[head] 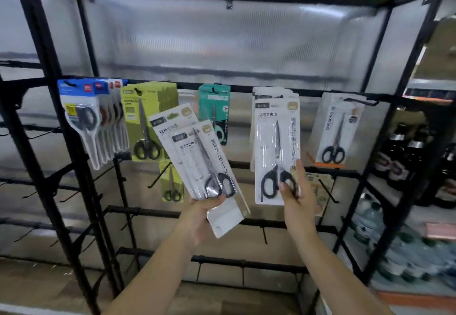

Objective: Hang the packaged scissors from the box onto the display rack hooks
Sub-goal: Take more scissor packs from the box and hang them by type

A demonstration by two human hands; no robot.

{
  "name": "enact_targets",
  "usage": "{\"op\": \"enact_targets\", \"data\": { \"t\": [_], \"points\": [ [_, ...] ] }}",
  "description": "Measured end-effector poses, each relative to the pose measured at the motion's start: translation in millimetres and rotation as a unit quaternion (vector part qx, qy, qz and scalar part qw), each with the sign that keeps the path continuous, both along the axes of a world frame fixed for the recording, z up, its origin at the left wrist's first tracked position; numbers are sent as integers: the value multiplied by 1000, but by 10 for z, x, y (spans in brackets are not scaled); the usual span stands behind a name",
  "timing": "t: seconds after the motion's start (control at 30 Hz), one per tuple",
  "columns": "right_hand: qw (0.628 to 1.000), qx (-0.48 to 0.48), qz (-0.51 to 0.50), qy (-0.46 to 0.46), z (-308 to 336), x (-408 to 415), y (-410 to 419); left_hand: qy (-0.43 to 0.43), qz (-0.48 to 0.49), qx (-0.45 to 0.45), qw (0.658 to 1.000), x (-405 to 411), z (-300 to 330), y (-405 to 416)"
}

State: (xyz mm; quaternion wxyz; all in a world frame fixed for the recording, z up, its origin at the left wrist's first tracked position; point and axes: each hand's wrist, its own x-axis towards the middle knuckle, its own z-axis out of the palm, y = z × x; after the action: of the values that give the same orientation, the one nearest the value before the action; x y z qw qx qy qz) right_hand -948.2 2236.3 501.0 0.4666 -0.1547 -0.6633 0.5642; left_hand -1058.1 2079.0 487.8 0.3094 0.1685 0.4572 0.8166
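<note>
Scissors packs fill the top rail of the black rack (385,122): a blue-topped bunch (81,122) at the left end, a green stack (145,122), a teal pack (214,107), a white stack (274,97) and a single pack (336,129) at the right, each on its own hook. The left hand (199,218) grips the lower end of two white packs (197,156), fanned and tilted left, their upper corners overlapping the green stack and the teal pack. The right hand (298,191) pinches the lower right edge of one upright white pack (277,151), thumb on the front over the scissors' handles, fingers behind; this pack sits in front of the white stack, and whether its hole is on the hook cannot be told. Between the two held lots is an open gap, with bare rail and translucent panel (222,43) above. Lower rails carry bare hooks on the left and centre; one small green pack (172,183) hangs there, partly covered by the left hand's packs. A beige pack (320,191) behind the right hand is mostly hidden. Print on the packs is blurred. Dark bottles (404,156) stand on shelves at the right edge, cut off by the frame. No box is in view.
</note>
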Motion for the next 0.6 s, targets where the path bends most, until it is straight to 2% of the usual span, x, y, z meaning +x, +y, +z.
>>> {"op": "enact_targets", "data": {
  "t": [0.2,0.6],
  "points": [
    [997,30,-5,-66,305,9,226,12,-9,-35,999,47,59,187],
    [974,81,-69,-202,321,117,142,-8,-26,-15,1000,7,-19,175]
  ]
}}
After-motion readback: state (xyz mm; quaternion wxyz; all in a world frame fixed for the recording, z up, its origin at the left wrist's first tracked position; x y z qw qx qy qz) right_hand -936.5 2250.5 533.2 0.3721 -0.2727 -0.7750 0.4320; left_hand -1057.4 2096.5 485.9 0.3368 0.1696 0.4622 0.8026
